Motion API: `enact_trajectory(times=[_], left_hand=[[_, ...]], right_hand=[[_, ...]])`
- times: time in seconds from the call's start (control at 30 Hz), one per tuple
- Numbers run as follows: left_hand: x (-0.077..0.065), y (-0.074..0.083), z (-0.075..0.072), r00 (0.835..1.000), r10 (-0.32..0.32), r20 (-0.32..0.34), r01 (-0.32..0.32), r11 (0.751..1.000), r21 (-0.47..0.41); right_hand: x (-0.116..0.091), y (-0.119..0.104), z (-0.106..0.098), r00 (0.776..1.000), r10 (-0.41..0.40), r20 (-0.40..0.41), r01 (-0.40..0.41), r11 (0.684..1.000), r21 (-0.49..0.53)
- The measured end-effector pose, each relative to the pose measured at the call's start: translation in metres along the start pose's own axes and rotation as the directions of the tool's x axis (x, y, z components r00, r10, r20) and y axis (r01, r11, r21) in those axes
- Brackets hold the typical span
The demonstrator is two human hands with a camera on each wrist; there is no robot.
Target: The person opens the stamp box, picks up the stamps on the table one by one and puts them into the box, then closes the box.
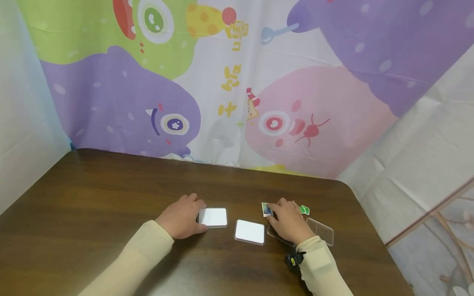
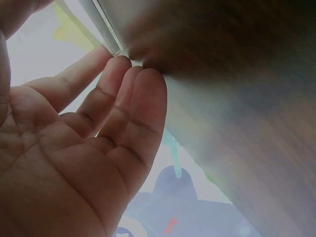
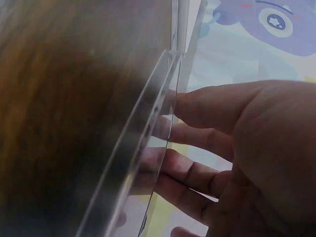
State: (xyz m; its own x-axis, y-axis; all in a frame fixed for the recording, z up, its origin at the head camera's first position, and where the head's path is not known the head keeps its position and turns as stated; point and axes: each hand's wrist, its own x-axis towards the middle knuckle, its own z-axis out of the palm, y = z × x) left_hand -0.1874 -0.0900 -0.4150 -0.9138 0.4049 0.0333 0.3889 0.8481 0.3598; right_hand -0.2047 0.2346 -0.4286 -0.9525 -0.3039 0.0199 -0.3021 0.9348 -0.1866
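Observation:
In the head view my left hand (image 1: pixel 185 216) rests at the left side of a clear flat case (image 1: pixel 213 218) with a white insert. Its thumb touches the near corner and the index finger the far one. The left wrist view shows the fingers (image 2: pixel 148 103) gently bent, tips at the case's edge. My right hand (image 1: pixel 290 220) reaches over an empty clear case (image 1: pixel 275 236), fingertips down by a small picture card (image 1: pixel 265 209) in blue and green. In the right wrist view the thumb and fingers (image 3: pixel 197 140) are loosely bent behind the clear case wall (image 3: pixel 133 148).
Between the hands lies another clear case (image 1: pixel 249 232) with a white insert. An empty clear case piece (image 1: pixel 321 231) lies right of the right hand, with green cards (image 1: pixel 304 210) behind it. The brown table (image 1: pixel 111 193) ends at a printed cloth backdrop (image 1: pixel 222 135).

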Motion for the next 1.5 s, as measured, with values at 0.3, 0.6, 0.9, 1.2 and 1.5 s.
enact_trajectory(times=[0.3,0.6,0.9,1.2,1.5], left_hand=[[0.000,-0.003,0.004,1.000,-0.002,-0.002,0.002,1.000,0.003],[-0.001,-0.001,0.004,1.000,-0.012,0.006,0.012,1.000,0.001],[-0.002,0.000,0.002,1.000,0.000,-0.001,0.000,1.000,-0.006],[-0.002,0.002,0.001,1.000,0.002,-0.001,-0.002,1.000,-0.007],[-0.001,0.002,0.002,1.000,0.004,-0.002,-0.004,1.000,-0.007]], right_hand=[[0.000,-0.009,-0.001,0.999,-0.017,-0.040,0.019,0.999,0.035],[0.001,-0.015,-0.001,1.000,-0.020,-0.008,0.020,0.999,0.034],[-0.002,-0.014,-0.003,0.998,-0.038,-0.044,0.039,0.999,0.025],[-0.001,-0.012,-0.004,0.996,-0.006,-0.091,0.014,0.996,0.087],[-0.002,-0.014,-0.006,0.994,-0.023,-0.104,0.033,0.995,0.093]])
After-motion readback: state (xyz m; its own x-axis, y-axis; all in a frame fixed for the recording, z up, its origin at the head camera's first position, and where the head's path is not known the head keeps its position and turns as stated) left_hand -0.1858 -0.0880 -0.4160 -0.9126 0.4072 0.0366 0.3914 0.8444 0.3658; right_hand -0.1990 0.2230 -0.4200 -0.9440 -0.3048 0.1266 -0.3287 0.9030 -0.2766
